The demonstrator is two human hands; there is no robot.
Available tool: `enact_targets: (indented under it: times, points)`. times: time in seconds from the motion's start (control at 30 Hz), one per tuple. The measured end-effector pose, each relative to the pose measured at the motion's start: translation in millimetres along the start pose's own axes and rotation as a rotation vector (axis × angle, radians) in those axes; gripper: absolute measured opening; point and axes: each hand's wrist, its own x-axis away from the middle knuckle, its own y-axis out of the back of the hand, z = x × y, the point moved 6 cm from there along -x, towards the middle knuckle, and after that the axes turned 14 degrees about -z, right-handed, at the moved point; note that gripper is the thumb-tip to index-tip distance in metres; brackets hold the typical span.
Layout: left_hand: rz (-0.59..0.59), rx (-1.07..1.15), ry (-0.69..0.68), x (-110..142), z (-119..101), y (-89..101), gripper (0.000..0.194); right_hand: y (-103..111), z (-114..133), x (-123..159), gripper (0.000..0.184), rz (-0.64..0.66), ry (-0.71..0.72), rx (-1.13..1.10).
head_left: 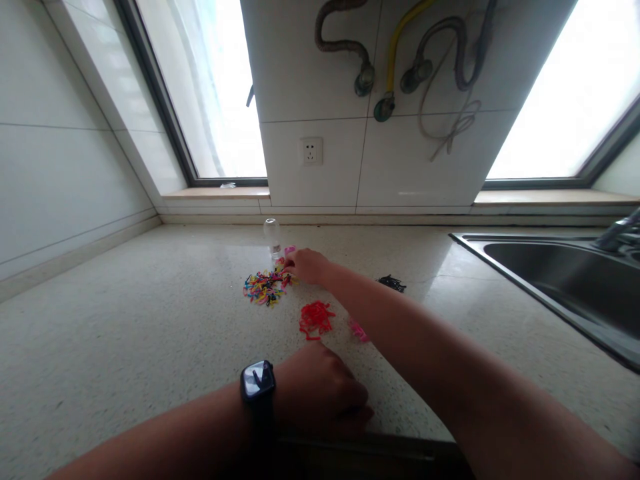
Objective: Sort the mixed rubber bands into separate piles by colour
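My right hand [307,265] reaches far across the speckled counter [125,333] and its fingertips are pinched at the right edge of a heap of mixed-colour small rubber bands [264,287]. A small clear bottle [272,240] stands just behind that heap. Nearer to me lie a red pile of bands [315,319], a pink pile [358,330] partly hidden by my forearm, and a black pile [391,283]. My left hand [320,393], with a black watch [257,383] on the wrist, rests curled in a loose fist at the counter's front edge.
A steel sink [560,280] is set into the counter at the right, with a tap [620,230] at its far side. A tiled wall with a socket [311,151] and hanging hoses [400,60] stands behind, with windows on both sides.
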Motion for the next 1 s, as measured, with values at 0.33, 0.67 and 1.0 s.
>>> enact_targets:
  times: [0.33, 0.67, 1.0]
  points:
    - [0.0, -0.003, 0.011, -1, -1, 0.1, 0.029, 14, -3, 16, 0.018, -0.088, -0.035, -0.132]
    - [0.002, -0.033, 0.004, 0, -1, 0.7, 0.027, 79, -23, 56, 0.011, -0.265, -0.03, -0.451]
    - [0.025, -0.002, 0.014, 0, -1, -1.5, 0.026, 120, -109, 163, 0.026, -0.38, -0.418, -0.523]
